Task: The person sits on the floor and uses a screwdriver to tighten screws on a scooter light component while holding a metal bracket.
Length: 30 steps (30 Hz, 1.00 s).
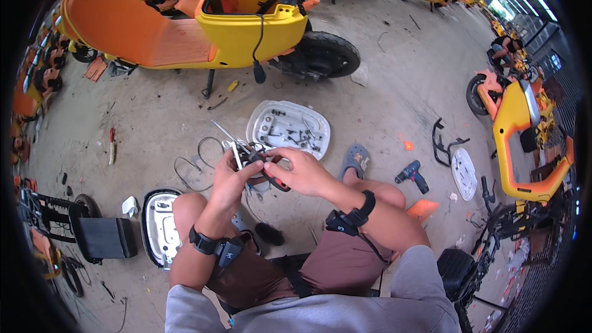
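Both hands meet above the floor in front of my knees. My left hand (pixel 229 184) is closed around a small white part (pixel 233 153) with thin wires on it. From the right, my right hand (pixel 301 171) closes on a screwdriver with a red and black handle (pixel 276 181); its thin metal shaft (pixel 222 129) points up and left past the white part. Fingers partly hide where the tool and the part meet. Just beyond the hands lies a white tray-like cover (pixel 259 121) with screws and small metal pieces in it. A grey cable (pixel 200 154) loops at the left.
A yellow and orange scooter (pixel 240 40) stands ahead. A cordless drill (pixel 412 176) lies to the right, near a black metal frame (pixel 439 142). Another white cover (pixel 161 225) rests by my left knee. A red-handled tool (pixel 112 146) lies left. Someone crouches (pixel 505 49) far right.
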Tool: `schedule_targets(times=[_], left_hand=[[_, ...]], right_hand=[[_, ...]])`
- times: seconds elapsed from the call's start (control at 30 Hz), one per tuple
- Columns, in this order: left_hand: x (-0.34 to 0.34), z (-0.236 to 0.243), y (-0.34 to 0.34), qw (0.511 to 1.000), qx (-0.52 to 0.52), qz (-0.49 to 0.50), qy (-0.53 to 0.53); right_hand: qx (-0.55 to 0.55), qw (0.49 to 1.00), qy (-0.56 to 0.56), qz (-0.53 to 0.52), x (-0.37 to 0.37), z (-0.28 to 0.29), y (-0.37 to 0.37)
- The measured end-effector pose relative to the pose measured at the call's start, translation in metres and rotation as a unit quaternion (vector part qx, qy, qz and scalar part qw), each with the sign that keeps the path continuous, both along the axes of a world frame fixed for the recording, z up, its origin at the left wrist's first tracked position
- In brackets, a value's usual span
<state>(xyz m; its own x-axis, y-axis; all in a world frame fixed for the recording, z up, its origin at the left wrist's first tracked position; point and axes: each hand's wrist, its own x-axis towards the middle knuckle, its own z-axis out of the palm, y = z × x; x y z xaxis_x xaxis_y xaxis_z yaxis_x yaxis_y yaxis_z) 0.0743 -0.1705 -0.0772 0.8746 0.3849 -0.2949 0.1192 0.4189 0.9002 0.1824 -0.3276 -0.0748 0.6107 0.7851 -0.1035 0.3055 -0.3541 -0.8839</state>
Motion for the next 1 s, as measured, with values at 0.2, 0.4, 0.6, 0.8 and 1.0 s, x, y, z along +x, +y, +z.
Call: schedule_targets(times=[0.2, 0.4, 0.6, 0.8, 1.0], left_hand=[[0.01, 0.002, -0.002, 0.999, 0.004, 0.003, 0.037], [0.013, 0.004, -0.009, 0.999, -0.03, 0.002, 0.017], [0.016, 0.004, -0.016, 0.998, -0.05, -0.019, 0.027], [0.014, 0.01, -0.016, 0.997, -0.062, -0.028, 0.045], [0.014, -0.004, -0.013, 0.995, -0.072, -0.034, 0.056]], right_hand=[[-0.068, 0.994, -0.077, 0.045, 0.001, 0.014, -0.004], [-0.05, 0.991, -0.123, 0.033, 0.0, 0.01, -0.015], [-0.044, 0.99, -0.134, 0.023, -0.001, 0.009, -0.027], [0.002, 0.988, -0.151, -0.025, 0.0, 0.017, -0.029], [0.126, 0.968, -0.182, -0.117, 0.007, 0.022, -0.033]])
